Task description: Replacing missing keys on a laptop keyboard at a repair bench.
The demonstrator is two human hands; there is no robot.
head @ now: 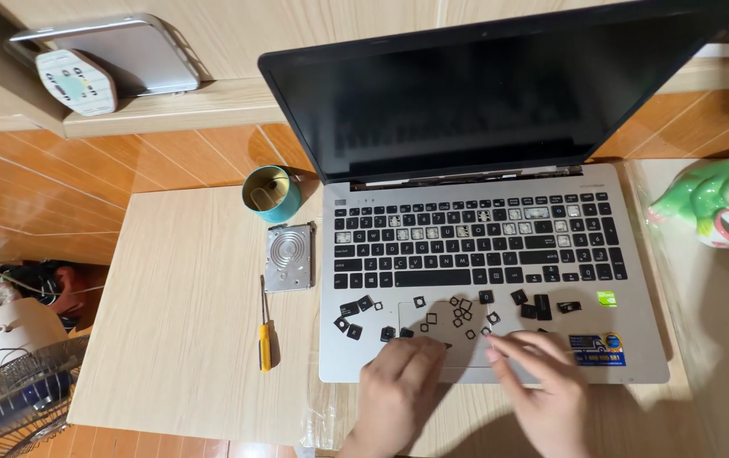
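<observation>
Left hand fingers curled on the touchpad, grip hidden. Right hand fingers spread, empty, beside loose keycaps scattered on the laptop palm rest. Wrists cut off. Screwdriver, hard drive on worktop.

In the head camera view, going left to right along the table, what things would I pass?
Fan → screwdriver → hard drive → laptop with loose keycaps → frog mug.
</observation>
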